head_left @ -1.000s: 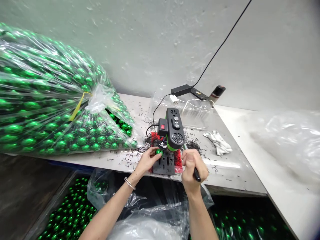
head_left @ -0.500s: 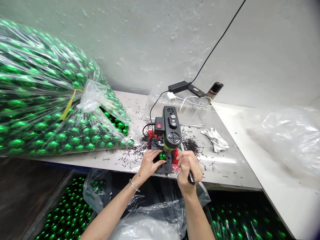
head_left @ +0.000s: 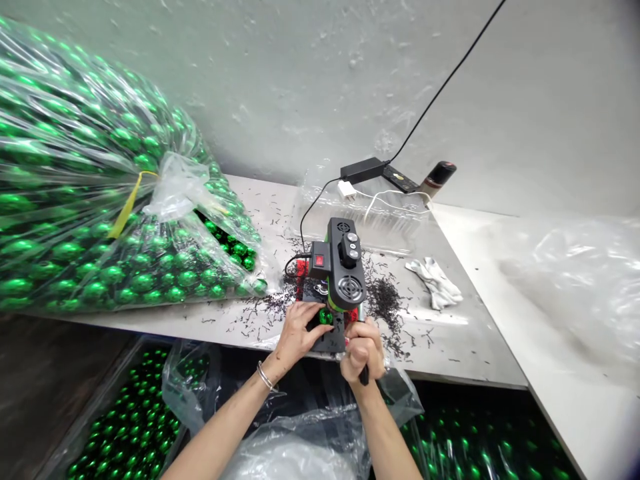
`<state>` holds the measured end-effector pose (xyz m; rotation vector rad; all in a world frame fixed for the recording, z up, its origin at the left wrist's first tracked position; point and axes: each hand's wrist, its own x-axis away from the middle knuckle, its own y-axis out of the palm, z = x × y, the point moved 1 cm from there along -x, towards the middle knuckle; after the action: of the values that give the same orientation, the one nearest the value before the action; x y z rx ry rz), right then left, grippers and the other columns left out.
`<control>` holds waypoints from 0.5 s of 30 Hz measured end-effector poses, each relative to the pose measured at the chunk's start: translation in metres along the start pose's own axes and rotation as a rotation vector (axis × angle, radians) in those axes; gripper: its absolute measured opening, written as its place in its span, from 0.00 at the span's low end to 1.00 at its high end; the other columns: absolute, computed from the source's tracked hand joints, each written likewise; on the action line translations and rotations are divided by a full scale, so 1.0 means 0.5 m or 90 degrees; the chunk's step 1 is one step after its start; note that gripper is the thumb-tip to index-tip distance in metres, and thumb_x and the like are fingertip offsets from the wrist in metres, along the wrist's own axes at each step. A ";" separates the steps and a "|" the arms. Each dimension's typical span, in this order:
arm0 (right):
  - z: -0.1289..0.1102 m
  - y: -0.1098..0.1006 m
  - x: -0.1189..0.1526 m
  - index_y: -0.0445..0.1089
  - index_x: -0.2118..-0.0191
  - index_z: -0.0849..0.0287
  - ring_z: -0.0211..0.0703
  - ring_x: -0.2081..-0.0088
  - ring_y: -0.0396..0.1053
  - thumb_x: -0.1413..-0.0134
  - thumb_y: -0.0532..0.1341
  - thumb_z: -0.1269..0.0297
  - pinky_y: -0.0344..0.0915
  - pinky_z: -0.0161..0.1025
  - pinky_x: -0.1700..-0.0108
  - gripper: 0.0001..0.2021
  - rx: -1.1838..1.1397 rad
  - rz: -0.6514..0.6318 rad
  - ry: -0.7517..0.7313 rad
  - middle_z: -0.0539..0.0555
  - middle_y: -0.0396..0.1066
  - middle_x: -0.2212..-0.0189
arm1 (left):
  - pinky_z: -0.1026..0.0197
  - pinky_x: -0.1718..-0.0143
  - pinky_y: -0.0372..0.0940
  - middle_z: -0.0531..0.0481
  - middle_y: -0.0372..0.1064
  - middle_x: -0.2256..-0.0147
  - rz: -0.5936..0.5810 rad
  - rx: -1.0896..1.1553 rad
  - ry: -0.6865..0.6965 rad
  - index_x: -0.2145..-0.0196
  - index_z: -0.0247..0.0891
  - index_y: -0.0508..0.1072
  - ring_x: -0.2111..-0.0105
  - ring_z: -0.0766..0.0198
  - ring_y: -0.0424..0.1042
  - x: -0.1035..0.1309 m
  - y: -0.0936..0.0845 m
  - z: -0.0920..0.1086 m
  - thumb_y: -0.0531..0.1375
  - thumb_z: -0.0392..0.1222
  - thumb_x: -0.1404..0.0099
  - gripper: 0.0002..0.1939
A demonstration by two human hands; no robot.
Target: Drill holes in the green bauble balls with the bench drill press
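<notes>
A small black drill press [head_left: 345, 263] stands on the grey table, its head above a shiny green ball [head_left: 325, 316] on the black base [head_left: 330, 341]. My left hand [head_left: 299, 329] holds the ball between thumb and fingers, just under the drill head. Wrapped around the press's lever handle [head_left: 364, 375] is my right hand [head_left: 364, 351], to the right of the base. The drill head hides the bit and the top of the ball.
A big clear bag of green balls [head_left: 90, 220] fills the left. Behind the press are a plastic tray [head_left: 390, 230] and a black adapter [head_left: 361, 171]. White gloves [head_left: 435, 283] lie right, near dark shavings [head_left: 383, 300]. More green balls [head_left: 133, 420] lie below the table.
My right hand has moved down and left with the lever handle, closer to the base. My left hand stays at the ball. The whole view has shifted slightly.
</notes>
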<state>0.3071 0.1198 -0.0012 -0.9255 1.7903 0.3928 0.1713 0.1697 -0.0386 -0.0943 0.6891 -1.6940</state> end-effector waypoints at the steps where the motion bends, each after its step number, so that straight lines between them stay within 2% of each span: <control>1: 0.002 0.000 0.002 0.58 0.73 0.56 0.37 0.72 0.64 0.35 0.46 0.67 0.66 0.47 0.58 0.14 0.003 -0.004 -0.002 0.49 0.64 0.73 | 0.45 0.46 0.61 0.42 0.76 0.55 0.002 0.000 0.003 0.54 0.41 0.77 0.53 0.49 0.72 0.000 -0.001 0.000 0.67 0.49 0.41 0.18; 6: 0.009 0.000 0.005 0.60 0.72 0.55 0.37 0.71 0.65 0.34 0.47 0.66 0.68 0.44 0.58 0.13 0.037 -0.070 -0.051 0.49 0.65 0.72 | 0.45 0.47 0.62 0.42 0.76 0.55 0.002 0.003 0.015 0.54 0.41 0.77 0.53 0.50 0.71 0.002 -0.003 0.003 0.66 0.49 0.39 0.17; 8: 0.002 -0.002 -0.005 0.60 0.73 0.56 0.37 0.72 0.64 0.34 0.47 0.67 0.67 0.44 0.60 0.14 0.027 -0.059 -0.044 0.49 0.64 0.73 | 0.45 0.47 0.63 0.42 0.76 0.55 0.002 0.004 0.012 0.54 0.41 0.77 0.53 0.50 0.71 0.001 -0.001 0.002 0.66 0.50 0.40 0.18; 12: -0.037 -0.016 -0.062 0.58 0.75 0.57 0.36 0.73 0.61 0.37 0.48 0.71 0.62 0.40 0.68 0.14 -0.028 -0.028 0.031 0.50 0.62 0.74 | 0.44 0.47 0.63 0.42 0.76 0.56 0.012 -0.011 0.014 0.54 0.41 0.77 0.54 0.50 0.71 -0.002 0.001 0.000 0.66 0.50 0.40 0.18; 15: -0.068 -0.028 -0.118 0.58 0.76 0.57 0.37 0.73 0.64 0.39 0.51 0.74 0.58 0.38 0.71 0.14 -0.033 -0.057 0.113 0.48 0.61 0.77 | 0.44 0.47 0.62 0.41 0.76 0.56 0.029 -0.037 0.037 0.53 0.41 0.76 0.54 0.49 0.71 0.017 -0.012 0.008 0.65 0.50 0.38 0.18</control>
<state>0.3056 0.1128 0.0680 -1.1014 1.8978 0.3089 0.1656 0.1608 -0.0349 -0.0704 0.7779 -1.6379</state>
